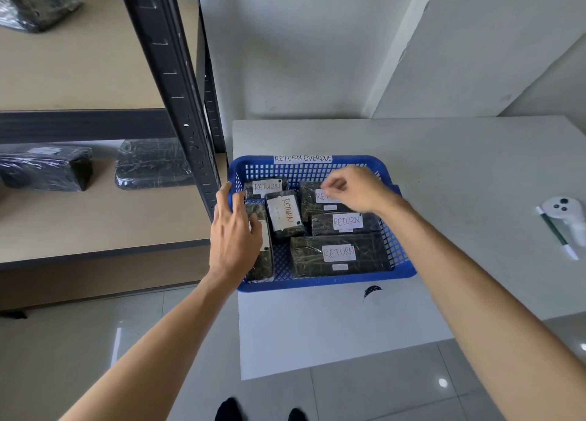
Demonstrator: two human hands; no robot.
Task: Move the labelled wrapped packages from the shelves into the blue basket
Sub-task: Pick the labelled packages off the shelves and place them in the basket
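Both hands hover over the blue basket (400, 263) of wrapped packages at centre frame.

Left hand (234, 234), fingers spread and relaxed, lies over the package (263, 263) at the basket's left edge; right hand (354, 188), fingers loosely curled, grips nothing above the upper-right package (312, 200). Six black film-wrapped packages marked "RETURN" fill the basket, which sits on a white table (459, 167). Three unmarked wrapped packages sit on the shelves (79, 81) at left. A white controller (567, 213) and pen (556, 233) lie at right.

We count six labelled packages (339, 254) in one blue basket (402, 262); three wrapped packages (152, 163) on shelves; two hands (233, 236).
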